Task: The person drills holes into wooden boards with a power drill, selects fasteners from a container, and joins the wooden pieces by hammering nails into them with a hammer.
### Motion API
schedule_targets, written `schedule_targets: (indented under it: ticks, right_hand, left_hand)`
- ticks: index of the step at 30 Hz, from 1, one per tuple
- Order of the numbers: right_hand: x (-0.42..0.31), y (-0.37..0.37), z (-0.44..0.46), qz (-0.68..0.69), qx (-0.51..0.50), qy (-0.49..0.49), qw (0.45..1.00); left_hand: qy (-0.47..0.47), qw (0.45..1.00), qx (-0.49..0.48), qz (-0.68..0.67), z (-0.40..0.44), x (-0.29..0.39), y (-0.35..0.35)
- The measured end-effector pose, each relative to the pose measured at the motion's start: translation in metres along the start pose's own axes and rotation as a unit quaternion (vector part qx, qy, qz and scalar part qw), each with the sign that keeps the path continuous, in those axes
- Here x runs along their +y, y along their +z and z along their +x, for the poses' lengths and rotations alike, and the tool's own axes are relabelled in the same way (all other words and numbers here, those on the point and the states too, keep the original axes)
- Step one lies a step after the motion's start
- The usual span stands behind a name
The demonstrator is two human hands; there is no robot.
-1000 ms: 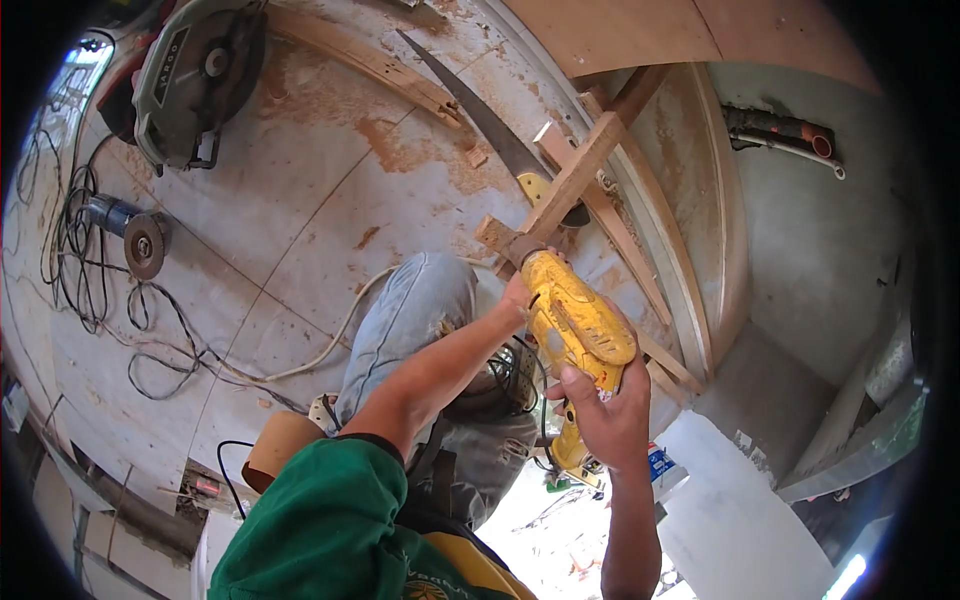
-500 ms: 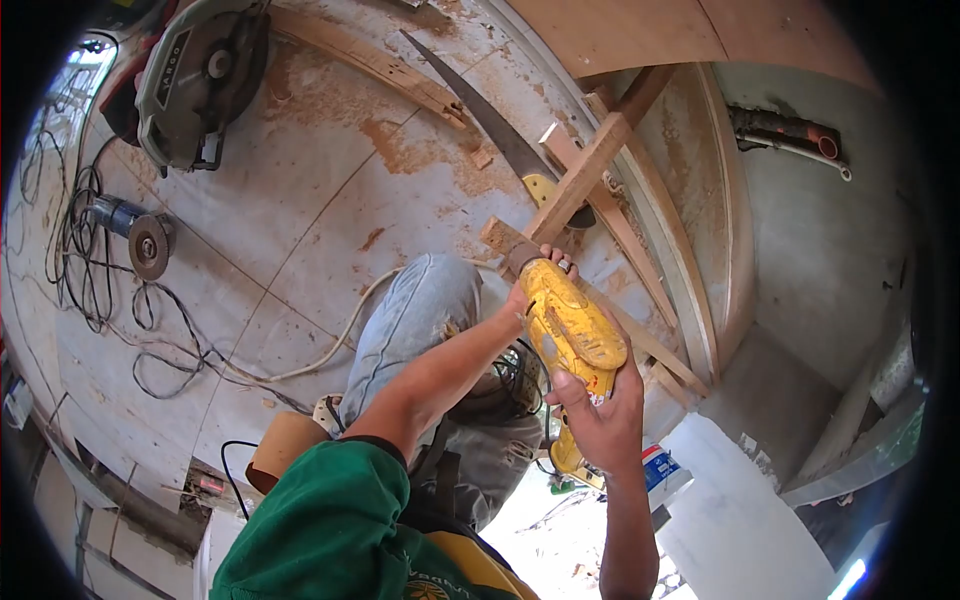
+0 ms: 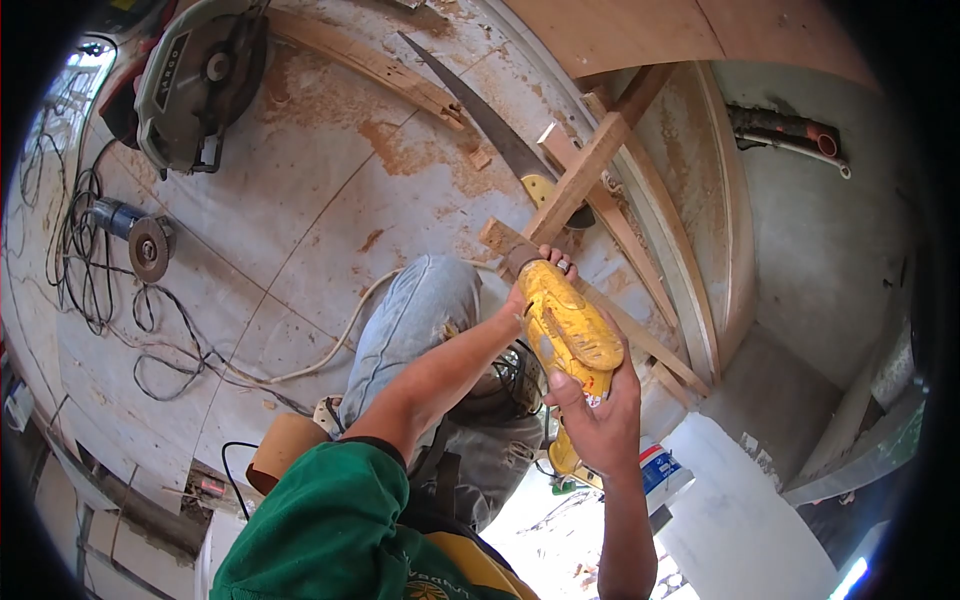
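A worn yellow electric drill [image 3: 573, 335] lies across my hands, its dark nose against a wooden strip [image 3: 500, 238]. My right hand [image 3: 605, 420] is closed round the rear of its body, thumb on top. At the front, my left hand [image 3: 545, 265] wraps the drill near the nose from underneath. A ring shows on one of its fingers, which are also close to the wood; the palm is mostly hidden. Another wooden bar [image 3: 580, 175] crosses the strip just beyond my left hand. The drill's tip is out of sight.
A handsaw [image 3: 485, 118] lies on the dusty floor beyond the strips. A circular saw [image 3: 205, 85] and an angle grinder [image 3: 140, 235] are at the left among tangled cords [image 3: 90, 250]. A curved wooden frame [image 3: 690, 230] stands at the right.
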State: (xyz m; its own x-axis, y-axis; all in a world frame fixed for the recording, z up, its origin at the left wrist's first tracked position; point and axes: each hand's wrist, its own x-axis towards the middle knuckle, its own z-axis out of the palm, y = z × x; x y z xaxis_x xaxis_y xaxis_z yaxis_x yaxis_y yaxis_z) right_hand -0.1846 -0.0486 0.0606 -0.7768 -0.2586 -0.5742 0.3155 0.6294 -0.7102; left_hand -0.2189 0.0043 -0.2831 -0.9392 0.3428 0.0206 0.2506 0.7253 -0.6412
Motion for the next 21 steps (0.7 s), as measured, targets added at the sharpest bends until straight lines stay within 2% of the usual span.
schedule_targets:
  ticks: [7, 12, 14, 16, 21]
  right_hand:
    - [-0.010, -0.008, 0.011, -0.085, -0.025, 0.005, 0.996]
    - [-0.016, -0.010, 0.016, -0.119, -0.028, -0.007, 0.992]
    - [-0.016, -0.009, 0.018, -0.115, -0.032, -0.005, 0.993]
    - [-0.014, -0.008, 0.019, -0.132, -0.030, -0.061, 0.989]
    - [-0.016, -0.008, 0.019, -0.138, -0.026, -0.040, 0.989]
  left_hand:
    - [0.003, 1.000, 0.005, -0.007, -0.003, -0.008, -0.001]
    - [0.024, 0.998, 0.052, 0.025, -0.008, -0.024, -0.002]
    - [0.017, 0.999, 0.029, 0.007, -0.005, -0.016, -0.004]
    - [0.012, 1.000, 0.005, -0.012, -0.005, -0.015, -0.006]
    - [0.014, 1.000, 0.003, -0.006, -0.003, -0.010, -0.005]
